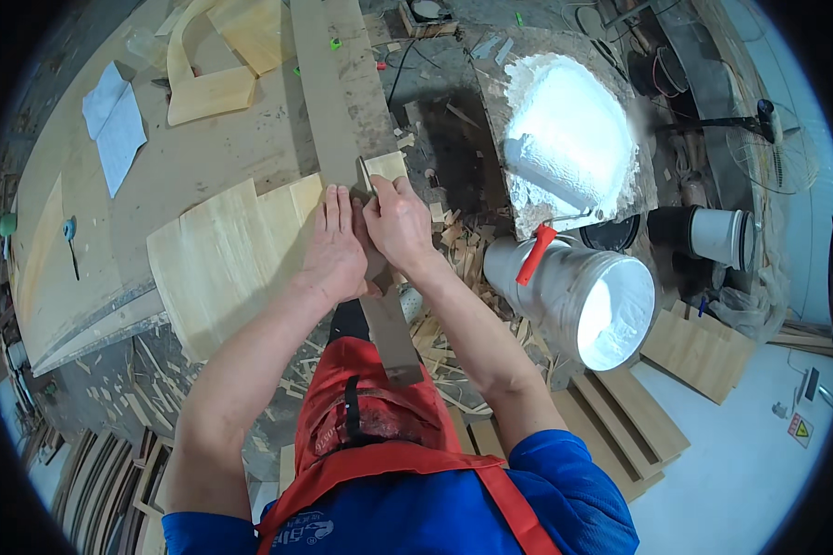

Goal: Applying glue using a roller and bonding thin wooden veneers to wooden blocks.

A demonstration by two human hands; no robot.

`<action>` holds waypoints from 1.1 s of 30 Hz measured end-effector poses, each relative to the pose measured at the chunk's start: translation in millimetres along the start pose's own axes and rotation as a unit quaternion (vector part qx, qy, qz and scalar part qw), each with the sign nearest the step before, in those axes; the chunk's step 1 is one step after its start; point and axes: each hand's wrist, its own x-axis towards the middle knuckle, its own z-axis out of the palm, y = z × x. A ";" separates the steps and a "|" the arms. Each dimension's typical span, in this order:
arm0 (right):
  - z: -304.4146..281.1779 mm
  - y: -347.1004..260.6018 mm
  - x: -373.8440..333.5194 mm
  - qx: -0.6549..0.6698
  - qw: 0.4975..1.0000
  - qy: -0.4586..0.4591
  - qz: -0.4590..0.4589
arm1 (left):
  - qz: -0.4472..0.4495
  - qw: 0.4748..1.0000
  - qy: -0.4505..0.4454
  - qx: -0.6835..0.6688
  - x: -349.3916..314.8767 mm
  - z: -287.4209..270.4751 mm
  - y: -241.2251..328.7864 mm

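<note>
My left hand (pixel 336 242) lies with its fingers stretched out on a long, narrow brown board (pixel 329 111), pressing on it. This board crosses pale wood veneer sheets (pixel 217 254) and reaches over the table's near edge toward my lap. Just right of it, my right hand (pixel 400 222) is closed around a thin-bladed knife (pixel 365 174), whose handle is mostly hidden by the fingers. The blade points away from me, close along the board's right side. A small piece of pale veneer (pixel 388 167) shows beyond the right hand.
On the large table (pixel 222 153) lie a folded white paper (pixel 116 129) and veneer offcuts (pixel 213 95). At right, a roller with a red handle (pixel 537 256) rests on a board spread with white paste (pixel 574 129), above a white bucket (pixel 611 310). Wood scraps (pixel 453 245) litter the floor.
</note>
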 end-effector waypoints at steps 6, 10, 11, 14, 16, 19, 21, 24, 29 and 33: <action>5.0 0.1 2.8 0.001 1.000 -0.006 -0.009 | 0.005 1.000 -0.007 0.010 -0.2 -0.9 -0.2; 5.3 -0.4 4.6 -0.008 1.000 -0.013 -0.013 | 0.012 1.000 -0.010 0.015 -2.4 -3.5 -0.6; 4.6 -1.0 4.5 -0.008 1.000 -0.022 -0.011 | 0.014 1.000 -0.003 0.012 -3.3 -3.6 -0.4; 1.6 -1.0 2.3 -0.011 0.999 -0.040 -0.009 | 0.012 1.000 0.001 0.011 -2.6 -1.6 -0.4; -1.2 -0.4 -1.7 -0.017 0.998 -0.055 -0.013 | 0.004 1.000 0.001 0.019 -1.2 0.0 -1.3; -6.6 0.7 -16.7 -0.019 0.998 -0.059 -0.006 | -0.004 1.000 0.012 0.012 0.2 6.7 -0.1; -10.8 2.9 -30.8 -0.021 0.998 -0.062 -0.001 | -0.006 1.000 0.017 0.008 1.5 8.5 0.1; -20.4 5.8 -63.5 0.016 0.998 -0.063 0.002 | -0.001 1.000 0.016 0.027 1.4 8.1 0.1; -35.1 6.8 -115.9 0.010 0.996 -0.083 0.032 | 0.003 1.000 0.022 0.019 1.5 10.0 1.2; -49.7 6.5 -159.4 0.016 0.995 -0.091 0.044 | 0.003 1.000 0.020 -0.009 1.8 8.6 1.0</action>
